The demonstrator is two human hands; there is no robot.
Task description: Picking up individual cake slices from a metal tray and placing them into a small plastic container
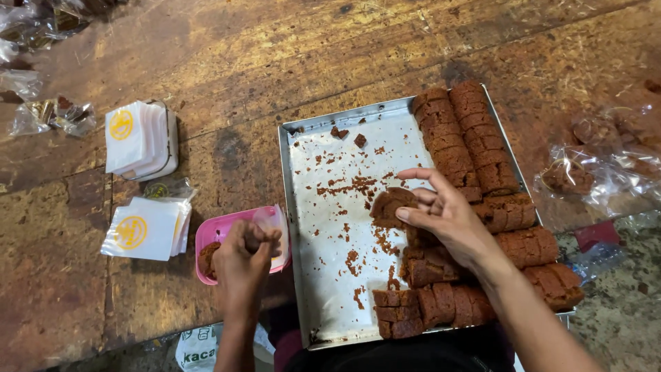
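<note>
While the left hand (242, 258) is clenching a slice over the pink tray (219, 233), the right hand (447, 217) is pinching a brown cake slice (389, 205) above the metal baking tray (303, 227); cake rows (475, 148) lying beyond.

The left half of the metal tray (303, 227) is being left open, only crumbs being scattered there. Its right side and near edge are being blocked by rows of brown cake slices (475, 148). Passage left of the tray is being narrowed by a pink container (220, 231) and white packet stacks (141, 138).
</note>
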